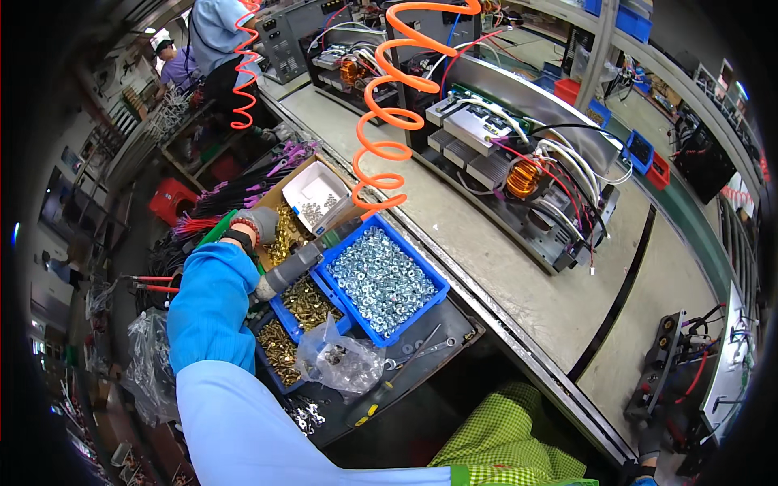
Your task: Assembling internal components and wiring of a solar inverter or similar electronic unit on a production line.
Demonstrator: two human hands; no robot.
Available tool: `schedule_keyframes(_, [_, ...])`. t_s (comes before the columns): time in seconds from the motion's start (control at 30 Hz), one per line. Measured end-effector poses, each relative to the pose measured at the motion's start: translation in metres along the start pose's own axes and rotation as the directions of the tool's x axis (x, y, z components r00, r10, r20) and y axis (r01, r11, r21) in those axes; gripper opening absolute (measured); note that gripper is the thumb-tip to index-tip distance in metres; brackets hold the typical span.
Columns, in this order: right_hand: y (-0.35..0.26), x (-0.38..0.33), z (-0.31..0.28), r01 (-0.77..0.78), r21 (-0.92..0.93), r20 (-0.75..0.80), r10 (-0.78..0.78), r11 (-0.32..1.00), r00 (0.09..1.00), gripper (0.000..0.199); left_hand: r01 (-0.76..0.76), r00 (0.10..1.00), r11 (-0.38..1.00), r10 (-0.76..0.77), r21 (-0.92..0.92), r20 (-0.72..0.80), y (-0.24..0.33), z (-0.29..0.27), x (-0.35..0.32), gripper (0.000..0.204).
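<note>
My left hand (pixel 258 223), in a grey glove with a red bead bracelet at the wrist, reaches into a cardboard box of brass-coloured fasteners (pixel 287 235). Its fingertips are hidden. A grey cylindrical power tool (pixel 290 270) lies beside it across the parts bins, close to the forearm. Right of the tool, a blue bin (pixel 442 285) holds silvery nuts. Down in the lower right corner is my right hand (pixel 649 443), gloved and dim, near a black part with round sockets (pixel 666 348); its fingers cannot be made out.
An orange coiled hose (pixel 389 151) hangs over the bench edge. Beyond it stands an open chassis with a copper coil (pixel 523 178). Nearer, a clear plastic bag (pixel 340 360), a wrench (pixel 436 350) and a screwdriver (pixel 369 409) lie by the bins. Another person (pixel 217 40) stands far left.
</note>
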State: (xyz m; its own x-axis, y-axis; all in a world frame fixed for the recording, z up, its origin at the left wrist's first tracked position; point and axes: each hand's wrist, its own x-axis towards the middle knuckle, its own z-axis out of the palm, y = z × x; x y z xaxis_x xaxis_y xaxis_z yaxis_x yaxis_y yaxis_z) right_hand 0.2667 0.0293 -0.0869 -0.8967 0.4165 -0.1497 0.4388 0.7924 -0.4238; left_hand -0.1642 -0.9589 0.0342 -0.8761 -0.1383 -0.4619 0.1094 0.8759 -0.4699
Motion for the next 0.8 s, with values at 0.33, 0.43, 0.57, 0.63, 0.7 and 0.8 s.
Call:
schedule_keyframes(0.33, [-0.004,-0.003,-0.002,0.015,0.018,-0.007,-0.015,1.000,1.000,0.046,-0.118,0.993,0.991,0.119,-0.059,0.001,0.016,-0.015,0.000,0.034])
schedule_keyframes(0.43, [-0.008,-0.001,-0.005,0.030,0.003,-0.012,-0.030,1.000,0.999,0.044,-0.138,0.990,0.988,0.138,0.071,0.001,0.014,-0.005,0.014,0.032])
schedule_keyframes(0.57, [-0.035,-0.004,-0.020,0.056,-0.058,-0.019,-0.057,0.997,0.998,0.043,-0.064,0.992,0.992,0.076,0.112,-0.100,-0.004,0.004,0.019,0.030])
schedule_keyframes(0.63, [-0.059,-0.011,-0.031,0.071,-0.113,-0.027,-0.074,0.991,0.997,0.042,-0.024,0.928,0.994,-0.018,-0.107,-0.372,-0.018,-0.003,0.004,0.025])
schedule_keyframes(0.7, [-0.087,-0.023,-0.046,0.100,-0.152,-0.050,-0.109,0.983,0.993,0.041,0.002,0.938,0.989,-0.053,-0.148,-0.342,-0.027,-0.038,-0.011,0.027])
schedule_keyframes(0.8, [-0.126,-0.043,-0.068,0.179,-0.192,-0.120,-0.204,0.965,0.972,0.040,-0.286,0.772,0.817,-0.113,-0.501,-0.626,-0.029,-0.097,-0.072,0.029])
